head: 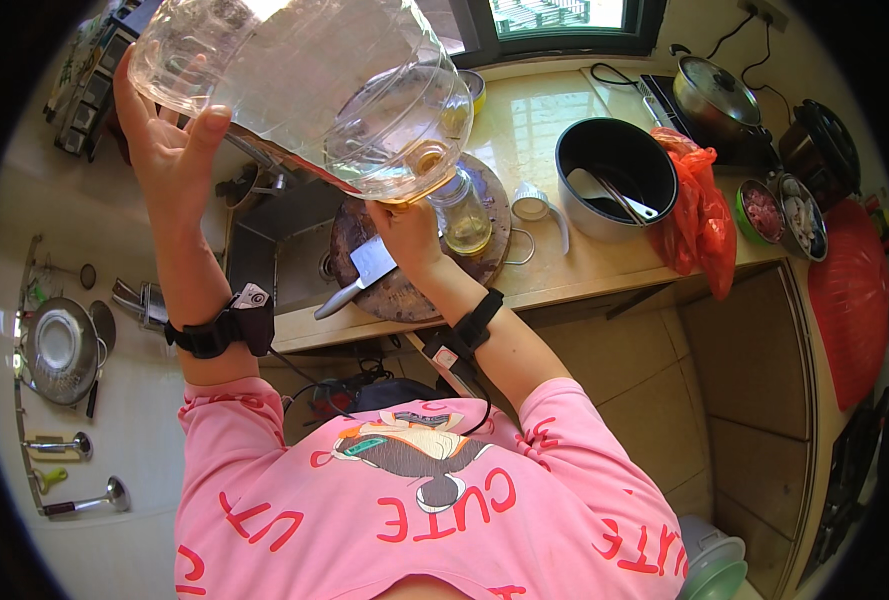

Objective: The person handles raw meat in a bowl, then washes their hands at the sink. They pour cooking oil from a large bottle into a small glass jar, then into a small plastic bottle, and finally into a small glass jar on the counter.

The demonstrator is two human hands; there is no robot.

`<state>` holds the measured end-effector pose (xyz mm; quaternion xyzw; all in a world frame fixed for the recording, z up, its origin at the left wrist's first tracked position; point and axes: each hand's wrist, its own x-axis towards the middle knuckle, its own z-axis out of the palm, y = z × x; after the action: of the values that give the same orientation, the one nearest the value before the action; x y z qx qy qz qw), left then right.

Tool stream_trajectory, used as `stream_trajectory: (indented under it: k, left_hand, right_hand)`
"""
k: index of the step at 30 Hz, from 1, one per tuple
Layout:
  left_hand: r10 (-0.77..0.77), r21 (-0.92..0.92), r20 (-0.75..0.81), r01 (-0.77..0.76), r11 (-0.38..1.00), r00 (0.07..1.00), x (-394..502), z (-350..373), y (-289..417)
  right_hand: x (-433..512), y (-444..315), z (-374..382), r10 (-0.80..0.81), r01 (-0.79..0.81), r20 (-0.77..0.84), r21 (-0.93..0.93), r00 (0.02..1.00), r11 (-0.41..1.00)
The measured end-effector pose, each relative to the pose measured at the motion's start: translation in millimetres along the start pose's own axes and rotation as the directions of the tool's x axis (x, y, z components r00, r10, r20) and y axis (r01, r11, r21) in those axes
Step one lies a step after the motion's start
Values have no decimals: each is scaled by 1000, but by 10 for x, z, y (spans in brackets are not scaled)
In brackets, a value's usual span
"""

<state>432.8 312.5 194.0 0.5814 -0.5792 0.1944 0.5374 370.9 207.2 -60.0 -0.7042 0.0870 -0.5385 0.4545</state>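
Observation:
A large clear plastic jug (287, 97) is tilted over the counter, its mouth end low on the right. My left hand (170, 135) supports its raised bottom end from the left, fingers spread against the plastic. My right hand (408, 229) grips the yellow handle near the jug's neck. Close to the mouth, a small glass jar (465, 225) with some yellowish liquid in it stands on a round wooden chopping board (384, 296). A cleaver (373, 262) lies on the board beside my right hand, its handle over the edge. Whether liquid is flowing is unclear.
A white-handled lid (530, 202) lies right of the board. Beyond are a dark-lined pot (617, 172) holding utensils, a red plastic bag (688, 217), a bowl of raw meat (759, 213) and a lidded pan (717, 90). The sink (253, 255) lies left of the board.

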Motion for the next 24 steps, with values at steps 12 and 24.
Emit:
stream_trajectory:
  k: [12, 24]
  left_hand:
    - [-11, -17, 3, 11, 1000, 1000, 19, 22, -8]
    - [-7, -20, 6, 7, 1000, 1000, 25, 17, -16]
  right_hand:
    - [12, 12, -3, 19, -19, -1, -5, 1000, 1000]
    - [23, -1, -9, 39, -40, 13, 27, 999, 999]
